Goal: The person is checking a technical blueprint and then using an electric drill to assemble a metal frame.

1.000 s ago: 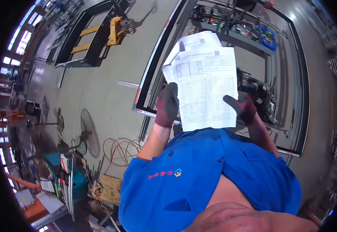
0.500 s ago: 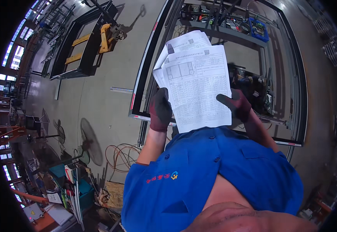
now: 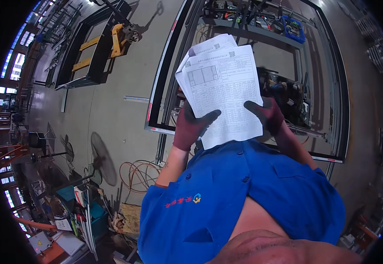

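Several printed paper sheets (image 3: pixel 226 88) are held up in front of my chest, the top one bearing a table and a line drawing of panels. The sheets behind fan out toward the upper left. My left hand (image 3: pixel 193 125), in a dark red and black glove, grips the lower left edge with its thumb laid over the front. At the right edge, my gloved right hand (image 3: pixel 268 114) pinches the stack, thumb on the front too. The fingers of both hands are hidden behind the paper.
A large black metal frame (image 3: pixel 342 132) lies beyond the papers, with a grey shelf of tools (image 3: pixel 262 34) and a blue basket (image 3: pixel 293 30) inside its outline. A yellow pallet jack (image 3: pixel 117 40) stands far left. Coiled hoses (image 3: pixel 134 176) and a fan (image 3: pixel 102 158) are at left.
My left thumb has come over the front of the top sheet, where before the hand was at the edge. The top sheet has tilted slightly and shifted up.
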### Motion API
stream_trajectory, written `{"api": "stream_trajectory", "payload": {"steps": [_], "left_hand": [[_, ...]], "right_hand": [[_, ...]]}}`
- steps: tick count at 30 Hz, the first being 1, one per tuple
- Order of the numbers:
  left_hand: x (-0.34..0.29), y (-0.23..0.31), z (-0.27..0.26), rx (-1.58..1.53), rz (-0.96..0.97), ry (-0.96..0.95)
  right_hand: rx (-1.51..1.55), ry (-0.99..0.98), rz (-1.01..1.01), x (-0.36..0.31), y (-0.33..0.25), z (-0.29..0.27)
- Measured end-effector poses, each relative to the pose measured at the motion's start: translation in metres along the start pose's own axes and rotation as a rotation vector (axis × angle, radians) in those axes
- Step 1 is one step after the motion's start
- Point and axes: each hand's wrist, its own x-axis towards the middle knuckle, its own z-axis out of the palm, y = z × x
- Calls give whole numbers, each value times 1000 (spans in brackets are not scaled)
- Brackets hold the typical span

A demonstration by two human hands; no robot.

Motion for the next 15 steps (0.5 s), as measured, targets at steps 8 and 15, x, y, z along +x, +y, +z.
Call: {"api": "stream_trajectory", "payload": {"steps": [8,15], "left_hand": [[8,-31,-5,-20,55,146],[29,-40,-19,-110,60,89]], "right_hand": [[-176,11,-36,-1,4,-5],[-7,34,-134,7,0,0]]}}
